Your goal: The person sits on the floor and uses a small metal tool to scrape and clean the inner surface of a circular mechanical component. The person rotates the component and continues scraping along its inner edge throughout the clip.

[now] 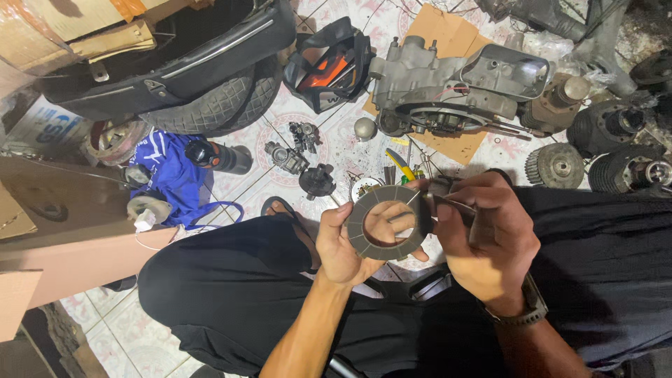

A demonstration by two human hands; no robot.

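The left hand (343, 241) grips a flat grey friction ring (385, 221), its face cut into segments. At 3 o'clock, the right hand (483, 234) pinches a thin metal tool (448, 203).

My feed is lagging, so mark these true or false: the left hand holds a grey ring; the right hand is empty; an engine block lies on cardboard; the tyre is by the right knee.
1. The left hand holds a grey ring: true.
2. The right hand is empty: false, it holds a thin metal tool against the ring.
3. An engine block lies on cardboard: true.
4. The tyre is by the right knee: false, it lies far left.
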